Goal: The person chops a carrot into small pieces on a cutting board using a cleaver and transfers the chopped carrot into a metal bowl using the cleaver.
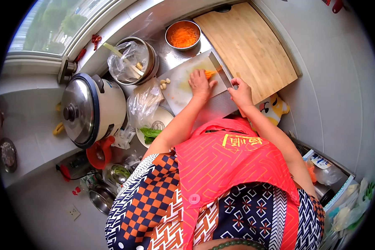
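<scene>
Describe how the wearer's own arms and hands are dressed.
Both the left hand and right hand are bare, with no gloves, watch or bracelet visible. The forearms are uncovered. The left sleeve shows navy and orange checks with navy-and-white zigzag; the right sleeve is mostly navy with white geometric lines.

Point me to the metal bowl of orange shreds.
In the head view, the metal bowl sits at top centre, just left of the wooden board and beyond the white cutting board.
</scene>
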The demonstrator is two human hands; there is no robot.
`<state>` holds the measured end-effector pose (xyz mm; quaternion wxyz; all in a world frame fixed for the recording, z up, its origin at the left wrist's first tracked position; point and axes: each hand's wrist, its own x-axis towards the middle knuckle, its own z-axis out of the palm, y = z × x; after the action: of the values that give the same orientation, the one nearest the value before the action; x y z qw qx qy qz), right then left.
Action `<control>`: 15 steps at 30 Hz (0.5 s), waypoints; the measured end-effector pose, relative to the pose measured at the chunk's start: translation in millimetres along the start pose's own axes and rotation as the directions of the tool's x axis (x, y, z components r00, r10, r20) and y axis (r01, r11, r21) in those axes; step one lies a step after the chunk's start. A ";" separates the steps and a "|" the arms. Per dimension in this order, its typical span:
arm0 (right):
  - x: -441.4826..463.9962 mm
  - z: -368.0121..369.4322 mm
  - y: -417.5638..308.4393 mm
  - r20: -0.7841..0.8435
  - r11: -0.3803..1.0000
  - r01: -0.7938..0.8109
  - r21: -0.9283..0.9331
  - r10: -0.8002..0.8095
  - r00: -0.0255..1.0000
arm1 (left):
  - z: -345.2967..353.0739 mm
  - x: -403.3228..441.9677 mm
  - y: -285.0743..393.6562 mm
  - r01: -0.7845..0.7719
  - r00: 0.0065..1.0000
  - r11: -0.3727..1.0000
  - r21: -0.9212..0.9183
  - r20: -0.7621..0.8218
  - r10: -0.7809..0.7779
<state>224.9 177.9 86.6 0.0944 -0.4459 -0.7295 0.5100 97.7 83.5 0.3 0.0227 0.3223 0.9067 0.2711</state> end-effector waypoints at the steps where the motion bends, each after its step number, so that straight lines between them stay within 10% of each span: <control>1: 2.0 2.4 4.2 -0.008 1.000 0.009 -0.005 -0.009 1.000 | -3.7 -2.2 0.5 -0.025 0.999 1.000 0.013 0.031 0.025; 15: 15.0 11.7 23.8 0.055 0.987 0.105 -0.124 -0.099 0.994 | -11.8 8.2 -37.2 -0.345 0.934 0.930 0.125 0.146 0.327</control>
<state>222.4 183.3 56.7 0.0743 -0.4005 -0.7843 0.4680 67.4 58.7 -7.4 0.0076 0.4898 0.8526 0.1821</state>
